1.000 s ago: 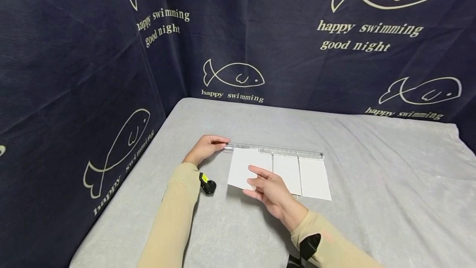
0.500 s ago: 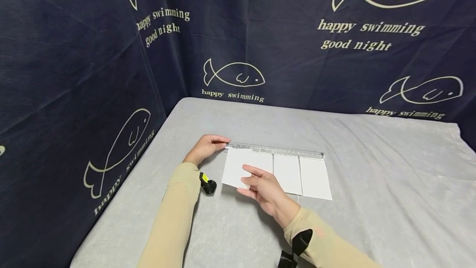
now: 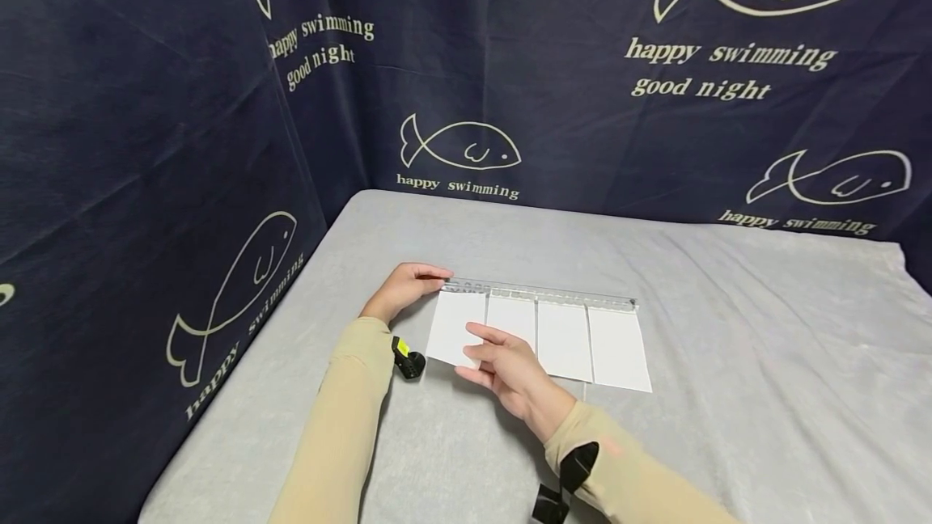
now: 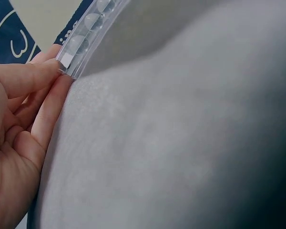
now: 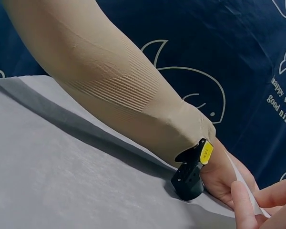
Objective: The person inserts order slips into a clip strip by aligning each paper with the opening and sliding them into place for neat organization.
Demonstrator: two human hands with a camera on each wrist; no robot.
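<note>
A long clear plastic strip [image 3: 553, 296] with a row of rounded clear bumps lies across the table in the head view. My left hand [image 3: 406, 289] pinches its left end between thumb and fingers; the left wrist view shows this strip end [image 4: 78, 45] up close. Several white cards [image 3: 619, 350] line up side by side below the strip, top edges along it. My right hand [image 3: 515, 377] pinches the leftmost card [image 3: 450, 326] by its lower right part, the card's upper edge right at the strip. In the right wrist view that card [image 5: 243, 183] appears nearly edge-on.
A grey cloth [image 3: 743, 322] with soft folds covers the table. Dark blue curtains [image 3: 582, 128] with fish drawings stand behind and at the left. Black wrist camera mounts [image 3: 409, 361] sit on both forearms, the left one close beside the held card.
My right hand has slid the held card leftward along the strip, from overlapping its neighbour to beside it, with a thin gap now showing. The left hand stays at the strip's end.
</note>
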